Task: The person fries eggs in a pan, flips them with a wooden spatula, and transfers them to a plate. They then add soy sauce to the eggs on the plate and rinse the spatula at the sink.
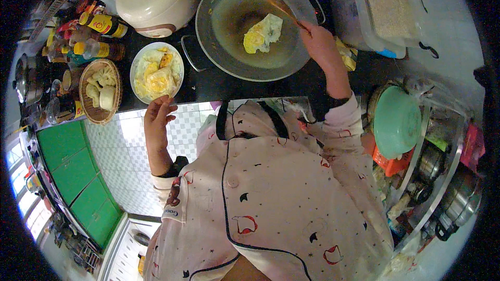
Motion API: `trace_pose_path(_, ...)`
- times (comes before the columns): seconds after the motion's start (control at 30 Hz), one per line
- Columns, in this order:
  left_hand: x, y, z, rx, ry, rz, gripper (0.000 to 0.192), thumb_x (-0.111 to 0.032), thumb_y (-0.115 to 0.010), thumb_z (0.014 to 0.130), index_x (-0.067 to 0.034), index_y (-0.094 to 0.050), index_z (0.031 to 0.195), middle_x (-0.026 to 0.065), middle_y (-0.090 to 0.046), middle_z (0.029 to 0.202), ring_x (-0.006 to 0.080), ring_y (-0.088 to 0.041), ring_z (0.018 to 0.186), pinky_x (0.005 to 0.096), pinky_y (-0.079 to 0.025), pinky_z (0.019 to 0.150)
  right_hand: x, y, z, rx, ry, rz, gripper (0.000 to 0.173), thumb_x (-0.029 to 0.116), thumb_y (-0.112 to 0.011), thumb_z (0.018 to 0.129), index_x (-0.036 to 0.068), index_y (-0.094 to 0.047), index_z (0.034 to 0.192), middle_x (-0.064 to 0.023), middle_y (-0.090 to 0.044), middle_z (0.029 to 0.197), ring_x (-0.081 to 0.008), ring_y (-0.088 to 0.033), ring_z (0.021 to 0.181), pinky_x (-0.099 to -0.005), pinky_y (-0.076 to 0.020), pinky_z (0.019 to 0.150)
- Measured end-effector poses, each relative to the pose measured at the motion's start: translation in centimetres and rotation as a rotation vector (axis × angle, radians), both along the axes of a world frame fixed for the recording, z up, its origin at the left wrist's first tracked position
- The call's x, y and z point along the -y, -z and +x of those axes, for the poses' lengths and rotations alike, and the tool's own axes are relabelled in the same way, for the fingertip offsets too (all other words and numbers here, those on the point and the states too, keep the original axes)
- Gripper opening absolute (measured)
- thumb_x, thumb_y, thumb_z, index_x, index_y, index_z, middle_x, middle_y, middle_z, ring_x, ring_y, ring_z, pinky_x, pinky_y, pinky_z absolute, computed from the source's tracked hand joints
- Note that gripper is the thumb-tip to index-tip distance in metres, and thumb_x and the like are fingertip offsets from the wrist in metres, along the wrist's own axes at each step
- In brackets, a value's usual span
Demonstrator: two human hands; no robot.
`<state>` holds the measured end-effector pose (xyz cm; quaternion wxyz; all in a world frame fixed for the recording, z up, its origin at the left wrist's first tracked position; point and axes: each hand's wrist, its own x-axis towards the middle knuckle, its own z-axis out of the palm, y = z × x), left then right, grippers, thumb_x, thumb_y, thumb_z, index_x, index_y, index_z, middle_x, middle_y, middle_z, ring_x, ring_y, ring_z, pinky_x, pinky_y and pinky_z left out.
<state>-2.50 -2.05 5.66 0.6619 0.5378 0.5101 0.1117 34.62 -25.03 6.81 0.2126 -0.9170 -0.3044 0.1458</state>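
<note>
In my right hand [318,41] is the handle of a brown wooden spatula [280,4], its blade inside a wide grey wok [222,60]. Next to the blade, a fried egg [262,34] with pale white and yellow parts lies on the wok's bottom. My left hand [158,113] hangs at the counter's front edge, fingers partly curled, close to the rim of a white plate [134,80]. Several fried eggs [158,80] are piled on that plate. Whether my left fingertips touch the rim I cannot tell.
A cream rice cooker [156,2] stands left of the wok. Steamed buns [107,95] fill a wicker basket [88,111] beside sauce bottles [103,23]. At right are a translucent grain container [365,27], a green basin [396,123] and a metal pot rack [443,175].
</note>
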Motion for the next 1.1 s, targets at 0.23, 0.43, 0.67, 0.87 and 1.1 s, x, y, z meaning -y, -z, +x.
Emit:
trace_pose_path(0.23,1.4,0.0,-0.7,0.013,-0.051,0.0,0.026,-0.02,-0.062,0.09,-0.004,-0.06,0.111,0.0033,-0.066,0.1,0.0129,-0.062,0.087,0.0238,-0.045,0.07,0.6,-3.8,0.5,-0.233,-0.2,0.01,0.033,0.021,-0.055,0.09,0.004,-0.061,0.118,-0.0216,-0.065,0.101,-0.0342,-0.065,0.092,-0.0371,-0.0499,0.081)
trace_pose_path(0.43,2.2,0.3,-0.5,0.013,-0.061,-0.025,0.026,-0.02,-0.063,0.09,-0.005,-0.06,0.111,0.0025,-0.066,0.099,0.0125,-0.062,0.086,0.0239,-0.045,0.07,-1.9,-2.6,1.2,0.021,-0.138,-0.074,0.029,0.02,-0.055,0.088,0.007,-0.064,0.113,-0.021,-0.065,0.098,-0.0363,-0.064,0.088,-0.0402,-0.0512,0.076)
trace_pose_path(0.67,2.9,0.3,0.2,0.033,-0.054,-0.027,0.025,-0.02,-0.062,0.09,-0.006,-0.061,0.11,0.0018,-0.066,0.099,0.0121,-0.062,0.086,0.0239,-0.045,0.07,-0.7,-5.4,-0.2,0.157,-0.355,-0.207,0.029,0.016,-0.054,0.087,0.014,-0.063,0.115,-0.018,-0.064,0.089,-0.0353,-0.063,0.078,-0.0446,-0.0512,0.068)
trace_pose_path(0.87,2.8,-0.1,0.7,0.026,-0.049,-0.018,0.024,-0.02,-0.062,0.09,-0.006,-0.061,0.109,0.0017,-0.066,0.098,0.012,-0.062,0.087,0.0238,-0.045,0.07,-4.1,-2.6,1.2,0.495,-0.374,-0.194,0.034,0.015,-0.054,0.087,0.022,-0.062,0.119,-0.0138,-0.059,0.083,-0.0341,-0.062,0.072,-0.0449,-0.0517,0.063)
trace_pose_path(1.1,2.7,-0.2,0.0,0.012,-0.066,-0.009,0.025,-0.019,-0.062,0.09,-0.005,-0.061,0.11,0.0019,-0.065,0.098,0.012,-0.062,0.086,0.024,-0.045,0.07,-1.9,-2.3,1.0,0.265,-0.238,-0.186,0.029,0.016,-0.055,0.087,0.017,-0.062,0.116,-0.0156,-0.061,0.087,-0.036,-0.062,0.074,-0.0451,-0.0515,0.063)
